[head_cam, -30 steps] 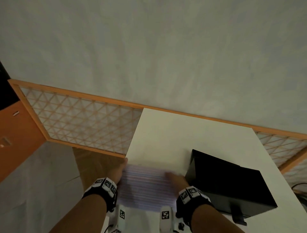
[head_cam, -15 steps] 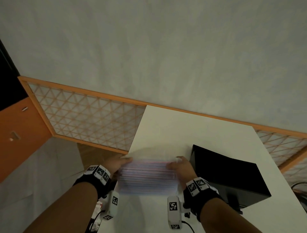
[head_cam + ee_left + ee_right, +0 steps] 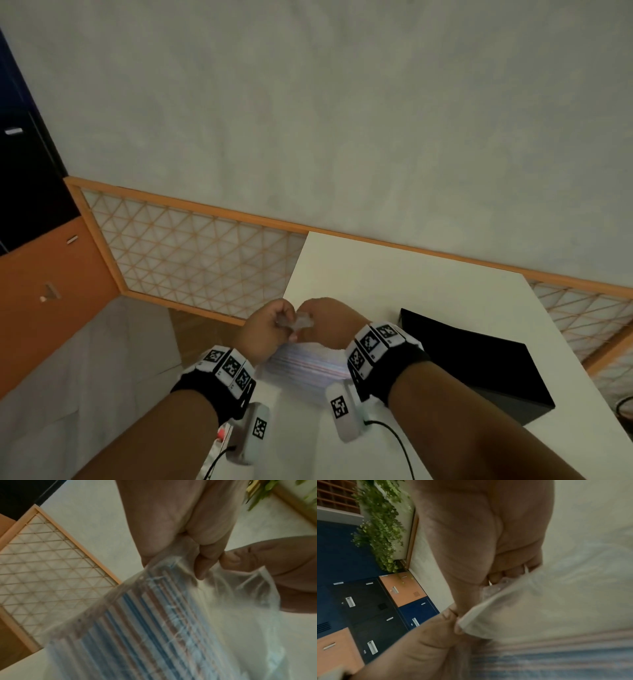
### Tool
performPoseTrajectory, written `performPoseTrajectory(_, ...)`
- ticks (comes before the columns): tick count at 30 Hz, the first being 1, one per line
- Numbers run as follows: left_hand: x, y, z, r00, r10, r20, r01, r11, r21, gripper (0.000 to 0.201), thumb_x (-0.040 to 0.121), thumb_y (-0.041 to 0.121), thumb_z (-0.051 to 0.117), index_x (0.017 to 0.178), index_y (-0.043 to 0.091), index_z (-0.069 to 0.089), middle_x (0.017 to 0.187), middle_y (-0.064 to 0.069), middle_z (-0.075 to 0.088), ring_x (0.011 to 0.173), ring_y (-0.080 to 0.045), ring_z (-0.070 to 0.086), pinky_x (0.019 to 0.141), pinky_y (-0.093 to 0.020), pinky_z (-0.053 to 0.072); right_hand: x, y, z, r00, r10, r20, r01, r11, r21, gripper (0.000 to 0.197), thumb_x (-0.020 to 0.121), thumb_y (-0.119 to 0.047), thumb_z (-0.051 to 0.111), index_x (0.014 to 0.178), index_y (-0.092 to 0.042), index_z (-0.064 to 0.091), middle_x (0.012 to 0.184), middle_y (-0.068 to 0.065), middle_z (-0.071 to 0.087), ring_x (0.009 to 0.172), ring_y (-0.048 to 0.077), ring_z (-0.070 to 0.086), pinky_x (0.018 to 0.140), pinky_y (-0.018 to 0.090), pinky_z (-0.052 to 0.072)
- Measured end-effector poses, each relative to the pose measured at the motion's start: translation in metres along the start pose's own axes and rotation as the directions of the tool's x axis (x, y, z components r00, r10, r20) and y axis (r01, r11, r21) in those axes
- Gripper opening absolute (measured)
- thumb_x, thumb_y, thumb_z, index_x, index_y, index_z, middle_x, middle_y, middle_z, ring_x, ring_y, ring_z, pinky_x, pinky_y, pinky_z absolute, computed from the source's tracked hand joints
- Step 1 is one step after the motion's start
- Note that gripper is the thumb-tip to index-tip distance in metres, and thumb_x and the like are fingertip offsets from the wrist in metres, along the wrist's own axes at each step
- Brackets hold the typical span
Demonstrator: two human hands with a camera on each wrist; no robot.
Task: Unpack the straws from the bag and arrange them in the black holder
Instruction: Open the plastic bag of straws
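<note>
A clear plastic bag (image 3: 305,368) full of striped straws (image 3: 145,628) hangs above the white table (image 3: 394,274). Both hands meet at its top edge. My left hand (image 3: 270,325) pinches the bag's upper edge with curled fingers (image 3: 205,555). Right beside it, my right hand (image 3: 325,322) pinches the same edge (image 3: 471,618). The straws inside show blue, pink and white stripes (image 3: 556,655). The black holder (image 3: 479,363), a box-shaped thing, stands on the table just right of my right wrist.
A lattice screen with a wooden frame (image 3: 191,253) lines the wall behind the table. Orange and dark blue lockers (image 3: 368,608) stand at the left. Green hanging plants (image 3: 380,524) appear in the right wrist view. Cables run from the wrist cameras (image 3: 394,442).
The hands held the bag by its two sides before. Now they have come together at its top edge, and the bag hangs lower, under the hands.
</note>
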State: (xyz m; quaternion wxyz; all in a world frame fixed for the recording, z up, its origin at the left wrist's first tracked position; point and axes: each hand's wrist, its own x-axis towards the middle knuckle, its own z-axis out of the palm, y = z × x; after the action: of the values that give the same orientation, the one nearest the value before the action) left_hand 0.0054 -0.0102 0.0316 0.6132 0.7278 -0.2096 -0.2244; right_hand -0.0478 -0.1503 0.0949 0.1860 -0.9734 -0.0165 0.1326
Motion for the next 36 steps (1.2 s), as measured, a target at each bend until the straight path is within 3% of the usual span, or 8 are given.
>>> performPoseTrajectory(5,-0.014,0.019,-0.01,0.998,0.047,-0.033,-0.051,0.989,-0.136,0.021,0.072,0.0,0.069,0.072,0.019,0.06,0.074,-0.004,0.063,0.074,-0.022,0.056,0.07,-0.032,0.044,-0.01,0.008,-0.009,0.983,-0.065,-0.173,0.071,0.997,0.029,0.023,0.089,-0.022,0.059,0.103,-0.005,0.064,0.104,0.011,0.066,0.089,0.02,0.056,0.073,0.027,0.04)
performPoseTrajectory(8,-0.014,0.029,-0.012,0.99,0.108,-0.087,-0.117,0.988,-0.105,0.03,0.078,-0.002,0.07,0.069,0.026,0.062,0.071,-0.001,0.063,0.073,-0.02,0.054,0.07,-0.036,0.044,-0.015,0.007,-0.013,0.973,-0.08,-0.216,0.095,0.994,0.06,0.018,0.087,-0.017,0.056,0.097,-0.005,0.064,0.099,0.011,0.065,0.09,0.024,0.059,0.073,0.03,0.043)
performPoseTrajectory(12,-0.013,0.045,-0.007,0.96,0.231,-0.159,-0.229,0.973,0.032,0.036,0.076,-0.007,0.071,0.08,0.028,0.062,0.076,0.001,0.055,0.072,-0.017,0.052,0.069,-0.031,0.046,-0.017,0.001,-0.013,0.971,-0.096,-0.217,0.124,0.985,0.119,0.042,0.079,-0.042,0.069,0.111,-0.017,0.062,0.106,-0.001,0.063,0.092,0.013,0.057,0.078,0.028,0.045)
performPoseTrajectory(18,-0.016,0.06,-0.005,0.96,0.241,-0.144,-0.227,0.968,0.104,0.03,0.081,-0.004,0.067,0.091,0.024,0.061,0.086,0.004,0.061,0.076,-0.013,0.058,0.074,-0.026,0.049,-0.022,0.001,-0.021,0.887,-0.1,-0.45,0.185,0.972,0.147,0.018,0.09,-0.025,0.059,0.102,-0.013,0.065,0.097,0.004,0.067,0.081,0.013,0.056,0.07,0.022,0.04)
performPoseTrajectory(23,-0.021,0.071,-0.004,0.957,0.267,-0.11,-0.251,0.958,0.137,0.01,0.082,0.007,0.071,0.078,0.016,0.069,0.062,0.011,0.067,0.059,0.002,0.058,0.06,-0.012,0.046,-0.027,0.004,-0.024,0.873,-0.085,-0.48,0.165,0.978,0.128,0.019,0.091,-0.027,0.057,0.097,-0.011,0.066,0.091,0.006,0.067,0.077,0.014,0.055,0.068,0.024,0.041)
performPoseTrajectory(30,-0.025,0.087,0.005,0.908,0.406,-0.106,-0.338,0.857,0.389,0.01,0.087,0.014,0.066,0.078,0.018,0.064,0.066,0.003,0.058,0.059,-0.003,0.047,0.061,-0.026,0.042,-0.037,0.007,-0.028,0.893,-0.096,-0.441,0.143,0.987,0.074,0.029,0.091,-0.036,0.055,0.08,-0.01,0.058,0.078,0.004,0.062,0.076,0.022,0.057,0.07,0.037,0.047)
performPoseTrajectory(33,-0.026,0.098,0.002,0.887,0.423,-0.187,-0.344,0.874,0.344,0.012,0.088,0.014,0.065,0.078,0.01,0.061,0.073,-0.012,0.065,0.066,-0.014,0.053,0.065,-0.029,0.043,-0.041,0.017,-0.028,0.902,-0.059,-0.427,0.079,0.996,0.03,0.034,0.095,-0.036,0.05,0.065,-0.019,0.046,0.06,-0.01,0.044,0.068,0.017,0.047,0.065,0.031,0.038)
performPoseTrajectory(36,-0.024,0.106,-0.004,0.878,0.411,-0.244,-0.332,0.892,0.308,0.014,0.087,0.011,0.065,0.075,0.006,0.059,0.075,-0.014,0.069,0.071,-0.024,0.057,0.068,-0.032,0.043,-0.043,0.028,-0.025,0.91,-0.009,-0.415,0.013,1.0,0.009,0.047,0.097,-0.04,0.042,0.054,-0.023,0.034,0.056,-0.005,0.042,0.064,0.023,0.052,0.063,0.034,0.04)
